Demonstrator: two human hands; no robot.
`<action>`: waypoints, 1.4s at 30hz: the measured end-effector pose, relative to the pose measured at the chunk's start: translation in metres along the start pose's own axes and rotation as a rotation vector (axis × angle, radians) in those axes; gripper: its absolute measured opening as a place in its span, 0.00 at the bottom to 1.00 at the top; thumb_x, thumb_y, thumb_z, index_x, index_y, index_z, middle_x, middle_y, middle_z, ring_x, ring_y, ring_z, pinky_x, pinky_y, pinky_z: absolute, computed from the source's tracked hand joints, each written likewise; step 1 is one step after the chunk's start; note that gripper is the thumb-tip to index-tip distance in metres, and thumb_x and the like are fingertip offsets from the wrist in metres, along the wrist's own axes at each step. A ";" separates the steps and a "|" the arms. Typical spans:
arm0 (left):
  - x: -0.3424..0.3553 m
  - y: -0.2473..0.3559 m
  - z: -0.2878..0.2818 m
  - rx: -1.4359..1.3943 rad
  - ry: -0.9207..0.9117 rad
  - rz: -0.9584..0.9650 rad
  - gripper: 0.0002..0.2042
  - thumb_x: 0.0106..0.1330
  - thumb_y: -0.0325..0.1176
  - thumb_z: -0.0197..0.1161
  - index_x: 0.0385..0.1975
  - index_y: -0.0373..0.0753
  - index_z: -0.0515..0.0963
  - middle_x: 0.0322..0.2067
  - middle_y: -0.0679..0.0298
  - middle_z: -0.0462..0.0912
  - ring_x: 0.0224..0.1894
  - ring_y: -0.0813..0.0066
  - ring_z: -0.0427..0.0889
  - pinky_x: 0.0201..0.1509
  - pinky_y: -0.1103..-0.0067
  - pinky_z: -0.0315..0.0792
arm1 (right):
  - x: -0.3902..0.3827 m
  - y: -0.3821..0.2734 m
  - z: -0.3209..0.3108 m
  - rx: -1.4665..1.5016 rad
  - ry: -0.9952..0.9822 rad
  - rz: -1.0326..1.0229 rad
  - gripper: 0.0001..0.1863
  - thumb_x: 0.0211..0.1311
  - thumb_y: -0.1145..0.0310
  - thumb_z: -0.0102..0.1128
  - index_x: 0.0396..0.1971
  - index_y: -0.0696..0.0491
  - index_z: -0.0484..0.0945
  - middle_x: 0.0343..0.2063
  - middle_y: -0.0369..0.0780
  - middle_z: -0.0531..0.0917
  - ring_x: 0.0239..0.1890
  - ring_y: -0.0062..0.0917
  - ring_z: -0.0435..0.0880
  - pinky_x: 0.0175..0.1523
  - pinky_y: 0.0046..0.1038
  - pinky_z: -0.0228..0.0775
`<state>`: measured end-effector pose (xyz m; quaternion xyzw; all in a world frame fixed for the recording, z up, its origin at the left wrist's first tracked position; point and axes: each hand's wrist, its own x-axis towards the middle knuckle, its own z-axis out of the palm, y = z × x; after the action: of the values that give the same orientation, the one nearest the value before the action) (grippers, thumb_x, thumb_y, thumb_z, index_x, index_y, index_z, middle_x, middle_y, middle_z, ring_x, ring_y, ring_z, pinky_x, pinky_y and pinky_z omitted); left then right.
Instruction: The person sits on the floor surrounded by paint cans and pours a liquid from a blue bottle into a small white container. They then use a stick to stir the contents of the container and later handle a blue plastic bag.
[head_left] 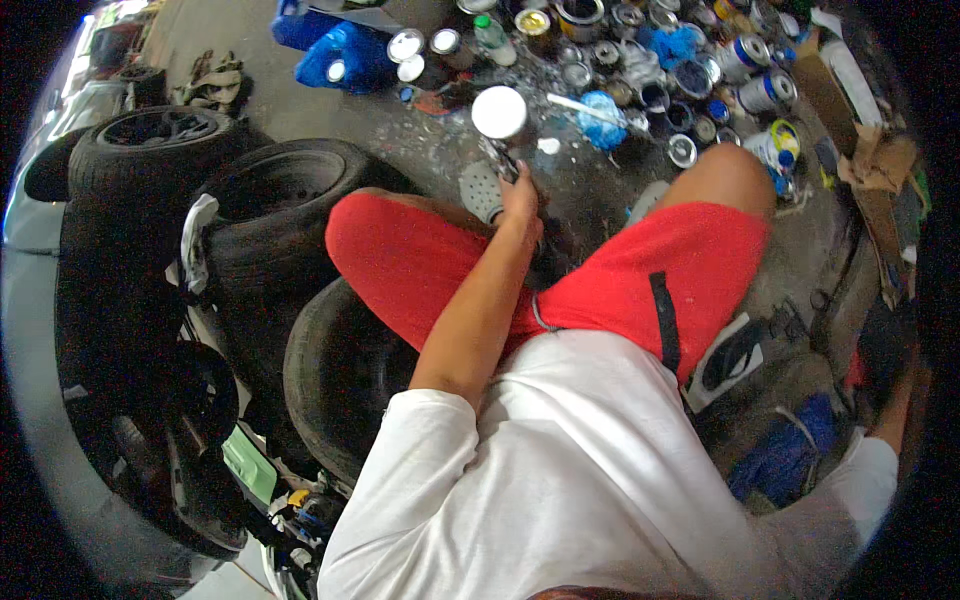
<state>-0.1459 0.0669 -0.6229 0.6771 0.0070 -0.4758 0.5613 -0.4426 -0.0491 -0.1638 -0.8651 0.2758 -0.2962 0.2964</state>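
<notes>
Between my knees, my left hand [521, 193] is closed around the handle of what looks like a metal spray gun [502, 154]. A round white cup or lid [499, 112] shows at the gun's far end. Beneath the hand is a grey clog [481, 192] on my foot. My right arm [894, 410] reaches far out to the right, and its hand is lost in the dark rim of the picture. Ahead and to the right of the gun lies a crumpled light-blue plastic wad [603, 121] with a white stick [585, 108] beside it.
Many open paint cans [693, 77] crowd the floor ahead, with a green-capped bottle [493, 40] and a blue plastic bag [345, 58]. Tires [285, 185] stand close on my left beside a grey car body [35, 330]. Torn cardboard [835, 90] and blue cloth [785, 455] lie right.
</notes>
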 end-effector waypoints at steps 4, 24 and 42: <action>-0.048 0.034 0.036 0.046 0.017 -0.095 0.25 0.78 0.49 0.59 0.68 0.46 0.66 0.38 0.62 0.77 0.24 0.74 0.70 0.24 0.73 0.66 | -0.010 0.000 0.002 -0.068 -0.015 0.035 0.24 0.64 0.61 0.69 0.54 0.59 0.78 0.50 0.48 0.83 0.51 0.38 0.84 0.56 0.41 0.79; -0.032 0.022 0.000 0.127 0.055 -0.222 0.31 0.77 0.55 0.60 0.70 0.43 0.63 0.55 0.56 0.80 0.46 0.62 0.80 0.39 0.66 0.77 | 0.017 0.000 0.043 -0.049 -0.056 -0.063 0.29 0.57 0.58 0.74 0.56 0.57 0.78 0.55 0.49 0.80 0.55 0.43 0.81 0.58 0.44 0.77; -0.066 0.010 0.033 0.398 -0.219 0.191 0.25 0.77 0.40 0.62 0.64 0.38 0.60 0.41 0.60 0.77 0.32 0.75 0.75 0.33 0.76 0.71 | 0.007 0.107 0.230 -0.380 -0.149 0.274 0.33 0.53 0.58 0.77 0.59 0.53 0.77 0.57 0.49 0.77 0.58 0.46 0.79 0.58 0.46 0.76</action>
<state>-0.1975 0.0724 -0.5693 0.7163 -0.2115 -0.4832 0.4569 -0.3148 -0.0456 -0.3828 -0.8793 0.4186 -0.1313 0.1852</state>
